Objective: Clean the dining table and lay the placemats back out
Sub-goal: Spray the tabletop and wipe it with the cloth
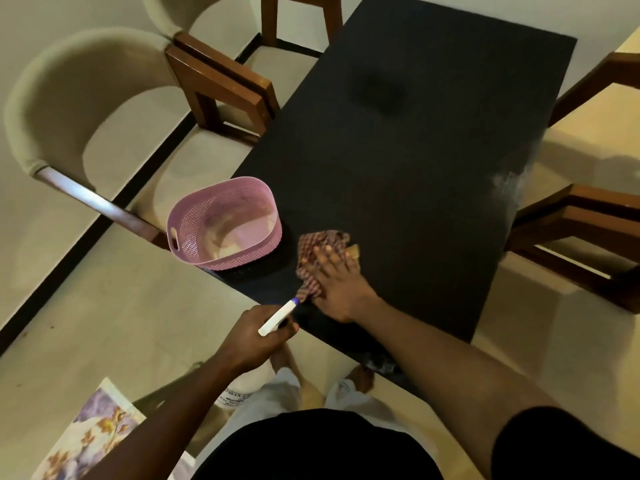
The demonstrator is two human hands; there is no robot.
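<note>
Pink perforated basket, left of centre frame: oval, slotted handle on its near-left wall, nothing visible inside.

2 cream upholstered chairs with curved backs, upper left: the nearer chair and the farther chair, their dark wooden armrests side by side, almost touching.

More wooden chair frames at the right edge, middle and upper right.

Pale tiled floor with 1 dark stripe running diagonally from lower left toward the top centre.
</note>
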